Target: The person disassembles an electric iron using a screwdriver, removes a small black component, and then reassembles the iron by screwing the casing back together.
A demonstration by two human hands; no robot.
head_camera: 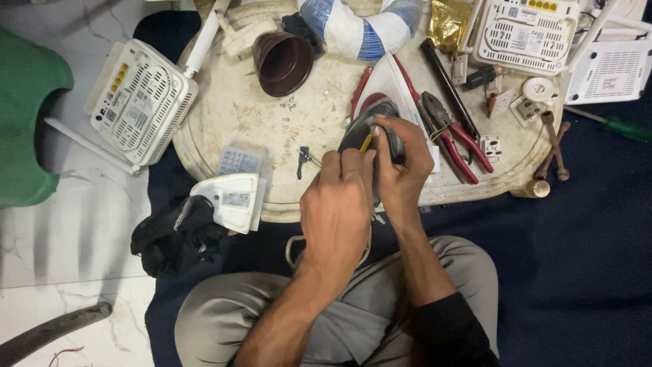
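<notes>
Hands meet at the surface's near edge: left hand (337,204) grasping a screwdriver (366,142), right hand (401,166) gripping the iron (380,102).

Both hands cover much of the grey iron base (360,132) near the brown cup (282,62); the striped cloth (360,27) beyond that cup is cut off by the top edge.

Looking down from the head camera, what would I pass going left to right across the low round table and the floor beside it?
Green stool → white router → brown cup → left hand → right hand on the clothes iron → red pliers → white socket → green screwdriver.
</notes>
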